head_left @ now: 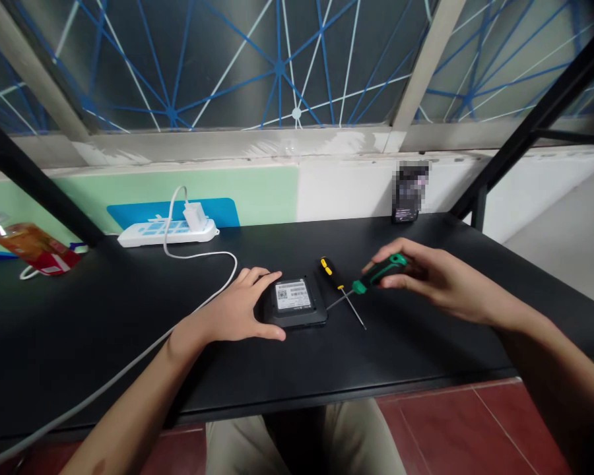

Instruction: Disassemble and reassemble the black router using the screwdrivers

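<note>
A flat, square black electronic device (pixel 297 318) lies on the desk, with a white printed label and QR code on top. My left hand (pixel 245 307) holds it by its left side, fingers at the far edge and thumb at the near edge. In my right hand (pixel 416 270) is a green-and-black screwdriver (pixel 380 272), held slanted by its handle. Its shaft points down to the left, and the tip is at the device's right near corner; whether it touches is too small to tell. A second screwdriver, yellow and black (pixel 331 273), lies beside the device, its shaft crossing under the green one's.
On the black desk (pixel 327 369), a white power strip (pixel 168 232) bears a plugged-in charger (pixel 195 216), whose white cable (pixel 129 363) runs past my left forearm. An orange-and-red pouch (pixel 37 247) is at far left. A phone (pixel 408 192) leans against the wall.
</note>
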